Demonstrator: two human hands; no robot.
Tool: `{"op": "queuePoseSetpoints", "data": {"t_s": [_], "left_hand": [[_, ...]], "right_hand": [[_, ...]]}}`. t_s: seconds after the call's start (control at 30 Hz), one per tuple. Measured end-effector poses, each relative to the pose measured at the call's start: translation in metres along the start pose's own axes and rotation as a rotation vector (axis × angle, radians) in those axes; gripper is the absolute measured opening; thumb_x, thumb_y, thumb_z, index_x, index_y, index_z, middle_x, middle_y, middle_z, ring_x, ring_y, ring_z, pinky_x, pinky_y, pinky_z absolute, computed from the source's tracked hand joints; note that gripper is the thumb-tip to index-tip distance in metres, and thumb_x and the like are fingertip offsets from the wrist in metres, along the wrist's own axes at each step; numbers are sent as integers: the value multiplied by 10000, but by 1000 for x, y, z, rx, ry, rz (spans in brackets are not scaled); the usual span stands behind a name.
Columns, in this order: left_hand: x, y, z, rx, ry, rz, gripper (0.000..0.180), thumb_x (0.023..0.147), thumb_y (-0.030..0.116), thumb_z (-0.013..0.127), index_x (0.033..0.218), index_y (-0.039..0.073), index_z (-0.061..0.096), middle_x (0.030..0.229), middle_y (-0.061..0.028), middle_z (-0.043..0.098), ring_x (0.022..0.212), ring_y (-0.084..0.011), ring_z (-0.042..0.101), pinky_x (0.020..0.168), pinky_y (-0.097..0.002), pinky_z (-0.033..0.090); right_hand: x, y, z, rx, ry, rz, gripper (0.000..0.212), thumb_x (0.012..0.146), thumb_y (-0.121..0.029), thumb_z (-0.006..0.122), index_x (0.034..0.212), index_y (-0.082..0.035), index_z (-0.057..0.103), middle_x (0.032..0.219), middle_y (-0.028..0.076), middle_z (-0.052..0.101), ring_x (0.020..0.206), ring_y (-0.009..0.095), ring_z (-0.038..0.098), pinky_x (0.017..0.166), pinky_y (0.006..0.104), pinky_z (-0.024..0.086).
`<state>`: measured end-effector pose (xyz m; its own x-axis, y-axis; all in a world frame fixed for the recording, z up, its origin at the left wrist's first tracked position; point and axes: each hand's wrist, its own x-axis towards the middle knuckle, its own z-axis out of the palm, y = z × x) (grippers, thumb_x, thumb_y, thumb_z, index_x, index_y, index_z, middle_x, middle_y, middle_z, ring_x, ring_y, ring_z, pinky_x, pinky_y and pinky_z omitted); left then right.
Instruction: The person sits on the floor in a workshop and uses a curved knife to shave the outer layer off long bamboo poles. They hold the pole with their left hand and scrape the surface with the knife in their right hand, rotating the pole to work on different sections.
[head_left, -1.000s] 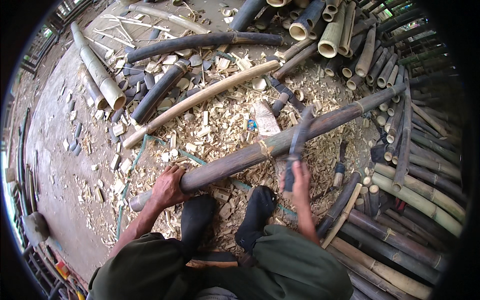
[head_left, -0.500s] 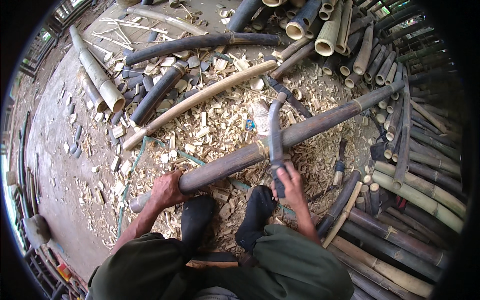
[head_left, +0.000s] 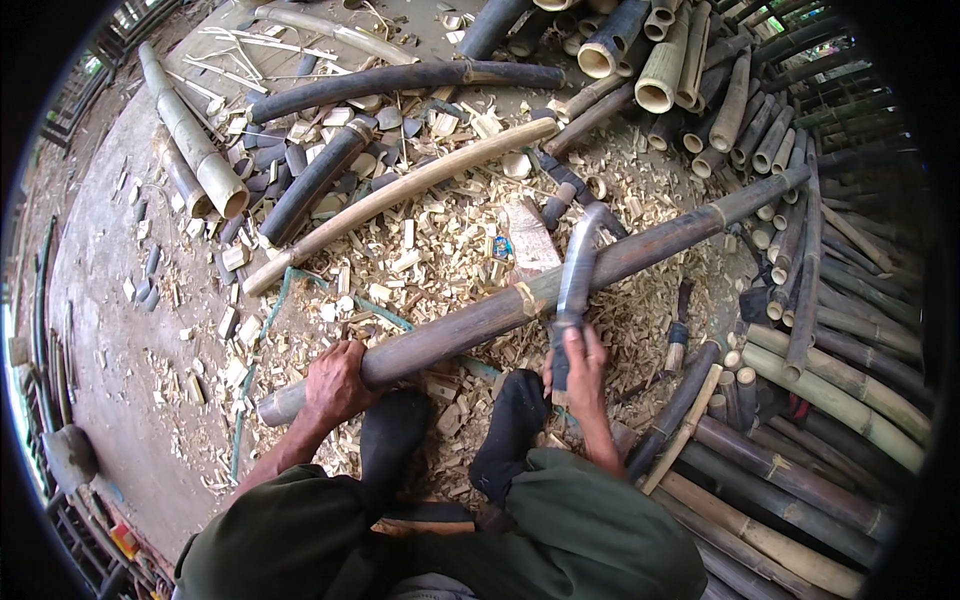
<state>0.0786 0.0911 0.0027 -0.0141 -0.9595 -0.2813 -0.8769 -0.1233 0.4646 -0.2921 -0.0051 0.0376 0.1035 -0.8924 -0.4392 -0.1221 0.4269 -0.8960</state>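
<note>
A seated person's left hand (head_left: 335, 385) clamps its grip around a long dark bamboo pole (head_left: 520, 300) lying slantwise over chip-strewn ground (head_left: 130, 350), while the right hand (head_left: 580, 365) grasps a curved blade (head_left: 578, 270) resting against the pole, beside stacked bamboo lengths (head_left: 820, 380).

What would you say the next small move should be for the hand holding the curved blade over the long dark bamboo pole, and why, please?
Probably a short downward chop. The right hand holds the curved metal blade with its edge right at the long dark bamboo pole, just right of a pale node ring. The left hand grips the pole's near end, bracing it, and pale bamboo chips lie all around.
</note>
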Motion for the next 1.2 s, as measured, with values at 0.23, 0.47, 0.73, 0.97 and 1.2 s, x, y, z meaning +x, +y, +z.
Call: {"op": "queuePoseSetpoints", "data": {"t_s": [0.23, 0.47, 0.73, 0.97, 1.2], "left_hand": [[2, -3, 1, -6, 6, 27, 489, 715, 339, 901, 978, 35, 623, 945, -172, 697, 958, -379, 693, 874, -481, 562], [3, -3, -2, -10, -5, 10, 504, 724, 365, 904, 986, 33, 629, 954, -170, 699, 974, -377, 695, 877, -481, 565], [3, -1, -2, -13, -26, -5, 549, 713, 393, 919, 1011, 31, 634, 971, -175, 701, 994, -379, 696, 877, -485, 565], [-8, -13, -8, -64, -62, -56, 629, 713, 388, 917, 1146, 24, 642, 1050, -180, 680, 1064, -383, 663, 921, -481, 543], [-86, -85, -37, 122, -72, -146, 640, 639, 138, 905, 1173, 77, 557, 1132, -200, 591, 1113, -431, 564, 968, -541, 454]], "right_hand": [[6, -5, -8, 140, 142, 8, 337, 1108, -406, 558, 1171, -79, 613, 700, 52, 628, 508, 134, 609, 419, 290, 500], [6, -13, -5, 77, 26, 25, 325, 1122, -386, 537, 1179, -72, 598, 684, 53, 624, 506, 136, 608, 419, 285, 478], [10, -10, -14, 79, 35, 14, 379, 1114, -411, 545, 1201, -47, 606, 714, 50, 649, 518, 125, 623, 423, 281, 504], [-18, 3, 34, -171, -483, 139, 358, 1116, -381, 558, 1215, -42, 618, 739, 39, 641, 542, 117, 604, 452, 283, 509], [-34, -17, -37, 233, 88, -43, 285, 1087, -305, 613, 1212, -54, 559, 791, 80, 654, 583, 153, 640, 487, 314, 538]]}}
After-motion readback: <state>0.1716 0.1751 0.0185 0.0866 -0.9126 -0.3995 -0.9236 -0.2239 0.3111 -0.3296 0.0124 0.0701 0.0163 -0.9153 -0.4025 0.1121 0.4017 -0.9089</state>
